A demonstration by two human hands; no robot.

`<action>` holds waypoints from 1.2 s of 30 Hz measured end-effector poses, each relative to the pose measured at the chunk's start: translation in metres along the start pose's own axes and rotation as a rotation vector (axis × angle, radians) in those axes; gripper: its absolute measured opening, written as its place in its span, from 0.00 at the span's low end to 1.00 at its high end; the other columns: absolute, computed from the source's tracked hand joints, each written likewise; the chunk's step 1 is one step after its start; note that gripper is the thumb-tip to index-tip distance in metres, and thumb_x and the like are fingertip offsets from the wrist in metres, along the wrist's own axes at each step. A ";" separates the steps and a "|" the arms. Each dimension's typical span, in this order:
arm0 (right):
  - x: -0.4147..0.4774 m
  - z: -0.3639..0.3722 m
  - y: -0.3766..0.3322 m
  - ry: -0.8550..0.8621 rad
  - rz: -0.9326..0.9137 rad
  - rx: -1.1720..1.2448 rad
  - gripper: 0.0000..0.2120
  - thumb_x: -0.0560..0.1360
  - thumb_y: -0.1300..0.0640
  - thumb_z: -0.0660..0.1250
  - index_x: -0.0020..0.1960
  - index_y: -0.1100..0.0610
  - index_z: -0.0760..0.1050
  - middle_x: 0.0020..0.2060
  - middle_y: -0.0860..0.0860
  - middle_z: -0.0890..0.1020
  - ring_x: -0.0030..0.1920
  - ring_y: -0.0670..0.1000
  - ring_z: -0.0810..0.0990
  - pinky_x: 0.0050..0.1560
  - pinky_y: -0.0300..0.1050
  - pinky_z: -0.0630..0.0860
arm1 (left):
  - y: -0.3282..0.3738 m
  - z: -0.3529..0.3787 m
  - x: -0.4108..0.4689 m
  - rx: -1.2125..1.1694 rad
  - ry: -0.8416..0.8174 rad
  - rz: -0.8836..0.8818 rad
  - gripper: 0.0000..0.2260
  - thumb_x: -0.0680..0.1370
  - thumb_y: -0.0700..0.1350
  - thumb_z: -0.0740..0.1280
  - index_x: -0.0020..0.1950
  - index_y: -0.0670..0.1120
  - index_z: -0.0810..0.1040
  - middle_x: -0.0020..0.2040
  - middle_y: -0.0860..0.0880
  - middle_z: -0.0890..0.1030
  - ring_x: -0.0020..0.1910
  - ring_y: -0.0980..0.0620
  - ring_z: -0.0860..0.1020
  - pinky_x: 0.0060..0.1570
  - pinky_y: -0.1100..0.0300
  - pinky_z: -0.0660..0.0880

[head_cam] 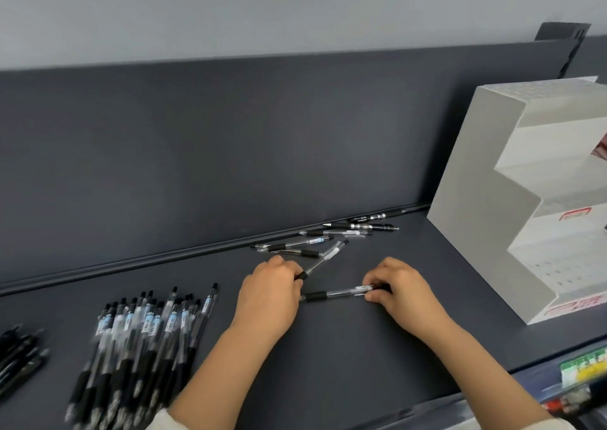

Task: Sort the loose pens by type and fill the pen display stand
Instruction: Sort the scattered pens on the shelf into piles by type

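Step in hand, by my reading: sorting. I have the left hand (267,293) curled round the grip end of a slanted pen (323,259). The right hand (402,290) pinches the clip end of a flat pen (338,293) lying on the shelf (345,364) between both hands. Loose pens (328,237) wait just beyond, along the far wall. A sorted pile (141,341) lies near left. The stand (476,216) sits right, no pens showing in it. Next I must judge whether both pens match the pile.

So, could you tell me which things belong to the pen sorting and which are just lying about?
Job: display stand, sorted pile, dark pens, loose pens, slanted pen in left hand, level pen in right hand.
Lying about: coloured labels, black bracket.
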State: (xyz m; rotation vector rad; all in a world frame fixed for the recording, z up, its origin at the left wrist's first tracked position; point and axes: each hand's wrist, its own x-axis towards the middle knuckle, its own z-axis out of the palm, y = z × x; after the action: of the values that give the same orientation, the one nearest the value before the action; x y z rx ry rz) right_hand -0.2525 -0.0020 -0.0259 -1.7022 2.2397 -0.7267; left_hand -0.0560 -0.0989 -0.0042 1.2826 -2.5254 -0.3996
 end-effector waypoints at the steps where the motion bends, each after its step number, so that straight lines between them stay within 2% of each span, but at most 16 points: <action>1: 0.001 -0.001 -0.003 -0.006 -0.002 0.022 0.07 0.70 0.60 0.72 0.41 0.49 0.78 0.40 0.44 0.74 0.46 0.46 0.72 0.49 0.45 0.72 | -0.003 -0.008 -0.005 -0.014 0.035 -0.007 0.10 0.80 0.48 0.59 0.59 0.52 0.76 0.54 0.53 0.76 0.55 0.52 0.73 0.54 0.55 0.72; 3: 0.003 0.000 -0.012 -0.010 -0.022 0.051 0.10 0.69 0.60 0.73 0.38 0.46 0.76 0.38 0.44 0.74 0.45 0.45 0.72 0.48 0.42 0.72 | -0.012 -0.025 -0.017 -0.039 0.100 -0.027 0.10 0.79 0.48 0.60 0.59 0.53 0.75 0.53 0.55 0.76 0.54 0.53 0.73 0.54 0.55 0.72; 6: 0.006 0.008 -0.034 0.023 -0.078 0.050 0.07 0.68 0.59 0.74 0.40 0.48 0.78 0.38 0.43 0.75 0.44 0.42 0.68 0.44 0.36 0.68 | -0.036 -0.048 -0.038 -0.071 0.182 -0.094 0.08 0.79 0.49 0.61 0.56 0.54 0.76 0.49 0.57 0.76 0.51 0.54 0.74 0.51 0.56 0.73; 9: 0.013 0.020 -0.062 0.024 -0.138 0.069 0.06 0.69 0.60 0.74 0.41 0.51 0.79 0.38 0.43 0.74 0.44 0.41 0.70 0.46 0.41 0.70 | -0.066 -0.065 -0.063 -0.082 0.258 -0.195 0.06 0.78 0.48 0.63 0.52 0.56 0.77 0.44 0.58 0.75 0.45 0.56 0.74 0.44 0.60 0.72; 14: 0.027 0.042 -0.115 -0.053 -0.309 0.031 0.06 0.71 0.61 0.71 0.43 0.51 0.76 0.41 0.42 0.72 0.42 0.44 0.73 0.46 0.42 0.73 | -0.114 -0.082 -0.106 -0.090 0.337 -0.360 0.06 0.76 0.49 0.66 0.51 0.56 0.78 0.41 0.61 0.74 0.40 0.60 0.73 0.41 0.60 0.72; 20: 0.041 0.066 -0.172 -0.079 -0.535 -0.085 0.04 0.74 0.59 0.66 0.48 0.52 0.75 0.46 0.44 0.72 0.48 0.47 0.73 0.46 0.44 0.72 | -0.147 -0.086 -0.144 -0.138 0.373 -0.473 0.07 0.75 0.46 0.68 0.52 0.52 0.81 0.41 0.57 0.77 0.38 0.61 0.76 0.36 0.70 0.67; 23: 0.045 0.078 -0.192 -0.095 -0.640 -0.151 0.06 0.75 0.60 0.65 0.51 0.52 0.75 0.50 0.45 0.72 0.48 0.47 0.73 0.44 0.43 0.71 | -0.150 -0.084 -0.154 -0.142 0.351 -0.507 0.06 0.75 0.47 0.68 0.51 0.52 0.81 0.42 0.57 0.78 0.39 0.59 0.77 0.41 0.62 0.74; 25: 0.048 0.088 -0.201 -0.122 -0.688 -0.190 0.08 0.74 0.64 0.66 0.49 0.53 0.74 0.49 0.46 0.73 0.48 0.48 0.74 0.44 0.45 0.73 | -0.150 -0.083 -0.158 -0.151 0.347 -0.502 0.06 0.75 0.47 0.67 0.51 0.52 0.81 0.42 0.57 0.78 0.40 0.58 0.77 0.44 0.60 0.75; 28: 0.050 0.101 -0.208 -0.157 -0.713 -0.215 0.08 0.74 0.66 0.62 0.46 0.54 0.74 0.48 0.48 0.73 0.49 0.51 0.73 0.45 0.48 0.74 | -0.150 -0.080 -0.159 -0.125 0.327 -0.486 0.09 0.76 0.49 0.66 0.55 0.53 0.79 0.43 0.56 0.76 0.41 0.58 0.75 0.44 0.64 0.72; 32: 0.046 0.113 -0.208 -0.191 -0.695 -0.185 0.09 0.77 0.64 0.60 0.51 0.54 0.76 0.52 0.48 0.75 0.50 0.51 0.75 0.47 0.47 0.74 | -0.149 -0.076 -0.160 -0.155 0.287 -0.451 0.15 0.77 0.49 0.64 0.63 0.55 0.74 0.44 0.56 0.75 0.42 0.57 0.74 0.40 0.68 0.68; 36: 0.042 0.115 -0.200 -0.177 -0.631 -0.136 0.09 0.78 0.61 0.61 0.54 0.54 0.78 0.52 0.48 0.76 0.53 0.49 0.74 0.50 0.44 0.74 | -0.150 -0.074 -0.158 -0.143 0.290 -0.435 0.13 0.77 0.52 0.64 0.62 0.57 0.75 0.44 0.57 0.73 0.40 0.58 0.74 0.39 0.66 0.71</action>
State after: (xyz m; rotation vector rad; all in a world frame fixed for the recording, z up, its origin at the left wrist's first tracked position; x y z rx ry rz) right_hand -0.0446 -0.1095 -0.0150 -2.4667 1.6605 -0.5124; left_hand 0.1712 -0.0642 -0.0100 1.6929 -1.9398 -0.4374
